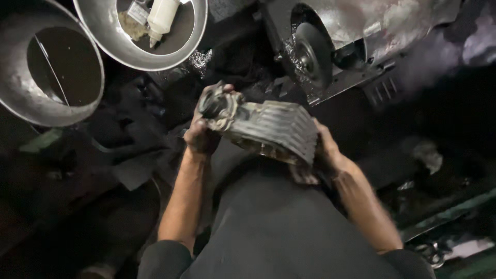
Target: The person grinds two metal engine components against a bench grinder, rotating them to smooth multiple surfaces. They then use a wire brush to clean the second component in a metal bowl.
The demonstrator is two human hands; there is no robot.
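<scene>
Both hands hold a greasy, finned grey metal engine cylinder (274,129) above my lap. My left hand (202,135) grips its round ported end at the left, fingers curled over the top. My right hand (324,150) clasps the finned end at the right, partly hidden behind the part. My dark trousers (274,222) fill the view below it.
A round metal basin (36,98) with dark liquid sits at the upper left. Beside it a second metal bowl (103,31) holds a white squeeze bottle (161,18). A machine with a dark wheel (312,54) and shiny housing stands at the upper right. Dark rags lie on the floor.
</scene>
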